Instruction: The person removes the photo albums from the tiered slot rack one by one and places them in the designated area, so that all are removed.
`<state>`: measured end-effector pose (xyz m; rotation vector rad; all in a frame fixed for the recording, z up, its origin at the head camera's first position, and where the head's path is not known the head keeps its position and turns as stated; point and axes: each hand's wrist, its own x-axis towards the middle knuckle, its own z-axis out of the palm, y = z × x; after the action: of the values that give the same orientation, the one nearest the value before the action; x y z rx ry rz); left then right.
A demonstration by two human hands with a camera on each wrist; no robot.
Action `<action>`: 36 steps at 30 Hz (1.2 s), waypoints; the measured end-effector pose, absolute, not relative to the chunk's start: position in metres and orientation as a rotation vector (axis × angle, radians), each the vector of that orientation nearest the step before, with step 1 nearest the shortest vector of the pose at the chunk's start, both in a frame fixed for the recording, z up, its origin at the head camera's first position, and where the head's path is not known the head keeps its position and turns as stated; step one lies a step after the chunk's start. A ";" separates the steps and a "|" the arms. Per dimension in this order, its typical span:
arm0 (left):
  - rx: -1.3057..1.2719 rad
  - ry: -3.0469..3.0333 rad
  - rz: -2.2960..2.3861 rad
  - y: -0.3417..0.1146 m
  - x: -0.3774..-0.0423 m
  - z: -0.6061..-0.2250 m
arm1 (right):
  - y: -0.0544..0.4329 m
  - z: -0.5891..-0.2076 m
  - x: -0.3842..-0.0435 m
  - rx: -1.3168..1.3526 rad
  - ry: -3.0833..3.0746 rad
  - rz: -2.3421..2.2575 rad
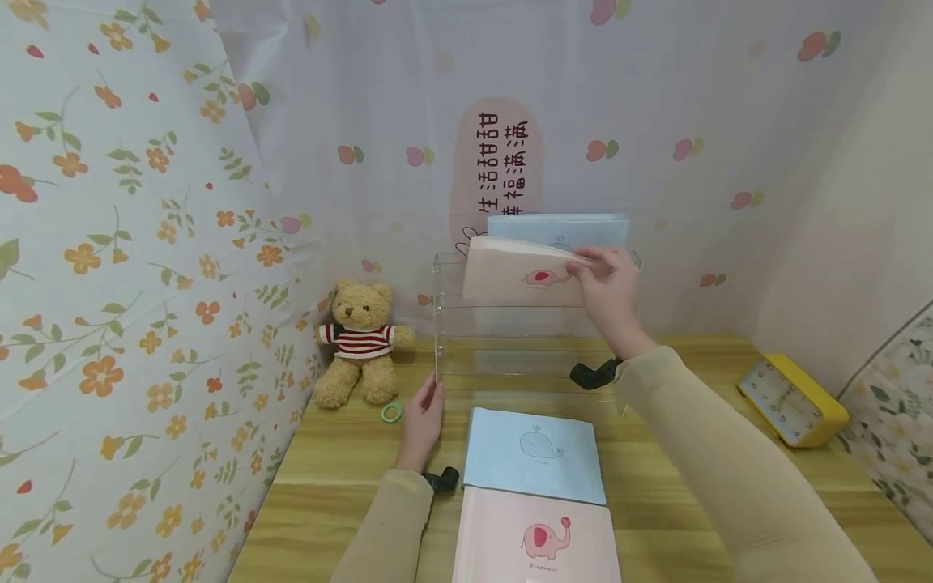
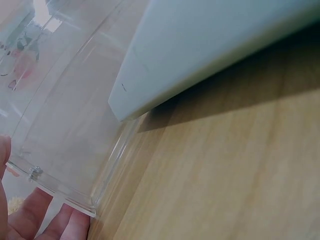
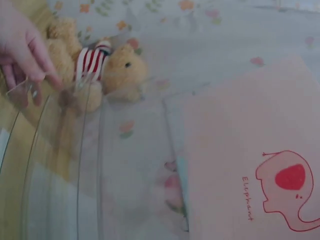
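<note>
Two hands [image 1: 423, 421] [image 1: 611, 283] on clear plastic rack [image 1: 510, 373] and rectangular pink book [image 1: 506, 271]

Long plain beige sleeves [image 1: 729, 465], black wrist cameras [image 1: 594, 375]

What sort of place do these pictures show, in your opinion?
Probably a desk corner, perhaps at home: a wood-grain table bears a teddy bear and a yellow clock, with flowered cloth hanging alongside. The pictures do not settle which building.
</note>
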<state>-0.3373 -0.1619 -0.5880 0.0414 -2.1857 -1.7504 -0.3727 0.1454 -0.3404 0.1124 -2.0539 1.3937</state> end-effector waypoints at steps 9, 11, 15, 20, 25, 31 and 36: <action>0.048 -2.186 -1.741 -0.167 -0.339 -0.587 | 0.162 -0.341 -0.339 -0.014 -1.850 1.608; 0.040 -2.184 -1.745 -0.167 -0.338 -0.588 | 0.168 -0.347 -0.330 -0.076 -1.827 1.645; 0.040 -2.184 -1.745 -0.166 -0.338 -0.590 | 0.185 -0.366 -0.314 -0.173 -1.740 1.719; 0.060 -2.195 -1.738 -0.165 -0.338 -0.591 | 0.207 -0.396 -0.293 -0.189 -1.483 1.822; 0.063 -2.197 -1.743 -0.164 -0.339 -0.590 | 0.230 -0.423 -0.268 -0.292 -1.377 1.849; 0.064 -2.202 -1.743 -0.163 -0.340 -0.591 | 0.255 -0.449 -0.246 -0.389 -1.257 1.859; 0.083 -2.197 -1.753 -0.162 -0.340 -0.590 | 0.272 -0.465 -0.234 -0.455 -1.043 1.886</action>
<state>-0.3399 -0.1617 -0.5902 0.0831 -2.1972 -1.7529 -0.2337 0.2721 -0.4650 -0.4549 -1.0427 1.8860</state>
